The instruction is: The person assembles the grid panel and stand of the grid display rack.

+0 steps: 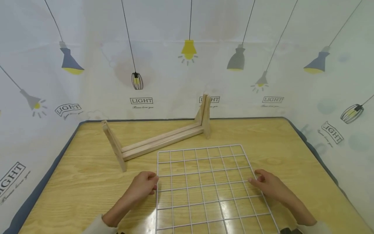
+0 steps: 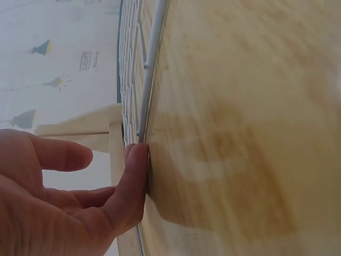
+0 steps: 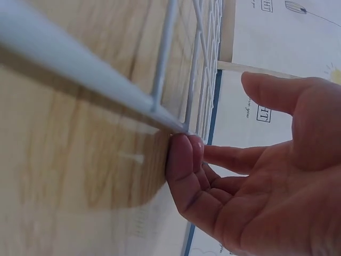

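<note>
A white wire grid panel [image 1: 201, 187] lies on the wooden table in front of me, its near end running out of the head view. At its left edge is my left hand [image 1: 143, 184]. In the left wrist view, the fingertips [image 2: 137, 154] are right at the outer rod while the thumb stands apart from it. On the opposite side, my right hand [image 1: 270, 184] has its fingertips [image 3: 181, 149] against the right edge rod. Its thumb is raised and spread away from the fingers, which are loosely bent. Neither thumb presses on the wire.
Behind the grid, a wooden stand [image 1: 163, 139] with two upright ends and a grooved double rail sits diagonally on the table [image 1: 257, 136]. A white cloth [image 1: 163, 68] printed with lamps rises at the back and both sides of the table.
</note>
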`<state>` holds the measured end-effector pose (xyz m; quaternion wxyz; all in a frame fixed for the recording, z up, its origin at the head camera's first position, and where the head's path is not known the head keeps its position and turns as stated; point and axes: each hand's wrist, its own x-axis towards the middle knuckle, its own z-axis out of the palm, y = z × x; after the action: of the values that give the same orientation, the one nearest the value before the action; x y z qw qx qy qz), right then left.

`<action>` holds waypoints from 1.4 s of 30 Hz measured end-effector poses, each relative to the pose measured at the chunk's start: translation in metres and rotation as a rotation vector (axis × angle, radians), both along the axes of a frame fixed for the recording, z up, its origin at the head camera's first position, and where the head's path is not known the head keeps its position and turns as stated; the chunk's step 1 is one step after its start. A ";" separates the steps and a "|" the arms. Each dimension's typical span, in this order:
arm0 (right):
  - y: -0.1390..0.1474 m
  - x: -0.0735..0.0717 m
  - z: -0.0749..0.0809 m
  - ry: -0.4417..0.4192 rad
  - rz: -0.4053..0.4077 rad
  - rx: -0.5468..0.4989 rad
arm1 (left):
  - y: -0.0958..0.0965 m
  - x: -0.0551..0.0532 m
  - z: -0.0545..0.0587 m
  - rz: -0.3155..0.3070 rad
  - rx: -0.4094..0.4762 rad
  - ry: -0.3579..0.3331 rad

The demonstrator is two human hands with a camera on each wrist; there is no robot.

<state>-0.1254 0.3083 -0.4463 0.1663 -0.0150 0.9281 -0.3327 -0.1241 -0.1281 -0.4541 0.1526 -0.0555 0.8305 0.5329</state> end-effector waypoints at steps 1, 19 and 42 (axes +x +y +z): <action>0.000 -0.001 0.000 0.001 -0.003 0.003 | 0.000 -0.001 0.000 -0.002 -0.002 0.002; -0.001 0.000 0.007 -0.024 -0.040 -0.037 | -0.003 -0.013 -0.003 0.001 0.002 -0.034; 0.003 -0.001 0.012 -0.026 -0.020 -0.178 | -0.028 -0.014 0.016 -0.042 0.322 -0.019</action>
<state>-0.1263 0.3116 -0.4338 0.1729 -0.0163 0.8927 -0.4158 -0.1385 -0.1558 -0.4381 0.1785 -0.0182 0.7338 0.6552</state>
